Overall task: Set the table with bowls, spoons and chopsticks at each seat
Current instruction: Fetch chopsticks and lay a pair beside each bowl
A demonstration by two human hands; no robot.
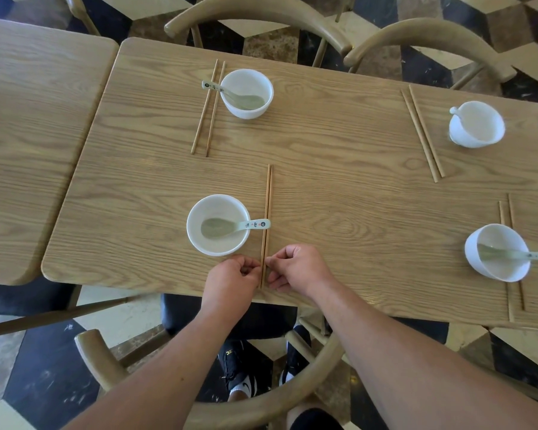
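Slender wooden chopsticks (267, 209) lie paired on the wood-grain table (339, 197), beside a round white bowl (194, 240). The left hand (230, 282) and right hand (295, 268), fingers curled, apparently pinch their near ends.

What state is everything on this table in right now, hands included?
left hand: pinches near left chopsticks
right hand: pinches them too
near left chopsticks: flat, pressed together
near left bowl: upright, spoon inside
far left bowl: upright, spoon inside
near right bowl: upright, spoon inside
far right bowl: upright, contents unclear
far left chopsticks: flat, slightly apart
far right chopsticks: flat, slightly apart
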